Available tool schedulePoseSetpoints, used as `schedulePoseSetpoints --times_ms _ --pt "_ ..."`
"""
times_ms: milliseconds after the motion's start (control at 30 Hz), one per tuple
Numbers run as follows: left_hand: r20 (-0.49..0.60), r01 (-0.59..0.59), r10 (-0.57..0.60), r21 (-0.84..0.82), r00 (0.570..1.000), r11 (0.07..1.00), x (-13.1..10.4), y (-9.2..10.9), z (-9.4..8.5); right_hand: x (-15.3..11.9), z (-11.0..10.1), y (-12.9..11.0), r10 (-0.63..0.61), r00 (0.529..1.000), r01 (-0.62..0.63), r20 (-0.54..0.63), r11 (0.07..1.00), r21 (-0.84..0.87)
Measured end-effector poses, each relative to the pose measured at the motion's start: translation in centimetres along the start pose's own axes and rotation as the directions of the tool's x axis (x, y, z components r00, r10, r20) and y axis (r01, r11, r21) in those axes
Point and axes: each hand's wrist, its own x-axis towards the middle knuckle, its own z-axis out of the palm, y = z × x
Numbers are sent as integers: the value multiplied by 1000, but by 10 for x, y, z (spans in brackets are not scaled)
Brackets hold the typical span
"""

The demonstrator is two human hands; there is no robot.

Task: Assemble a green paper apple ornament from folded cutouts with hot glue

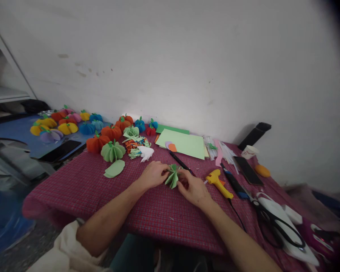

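Between my two hands, over the middle of the table, is a green folded-paper pumpkin (173,176) with its leaves fanned out. My left hand (155,174) has its fingers closed on the left side of it. From the right, my right hand (195,187) pinches its other edge with thumb and fingers. Left of my hands lie loose light-green paper ovals (115,169). Behind them stands a finished light-green paper pumpkin (112,151), next to orange paper pumpkins (97,144). A yellow glue gun (219,183) lies just right of my right hand.
Light-green paper sheets (184,143) and a black pen (181,162) lie behind my hands. Paper scraps (136,145) and a white crumpled tissue (146,153) are to the left. Scissors (280,224), a box cutter (234,182), a phone (248,170) and a paper cup (249,152) sit right.
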Motion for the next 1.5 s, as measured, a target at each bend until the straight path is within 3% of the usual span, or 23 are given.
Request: schedulePoseSetpoints --times_ms 167,433,733,1033,1300,1500 --pt "-2 2 -2 4 1000 1000 -1 1 -1 0 1 -1 7 1000 -7 8 1000 -4" --pt "-3 30 -30 -6 1000 1000 -1 2 -2 0 2 1 -175 983 178 48 983 -55" --pt "-15 13 -13 -6 1000 1000 -1 1 -2 -2 0 -2 -195 979 200 56 974 -108" --pt "-23 9 -10 -31 1000 999 -1 4 -2 -1 -4 -6 -120 988 147 101 936 -319" --pt "30 132 -131 -384 991 914 -4 7 -8 1 3 4 -121 986 154 117 928 -339" --pt "70 50 -31 -287 997 957 -7 7 -12 0 3 3 -114 985 150 129 934 -323"
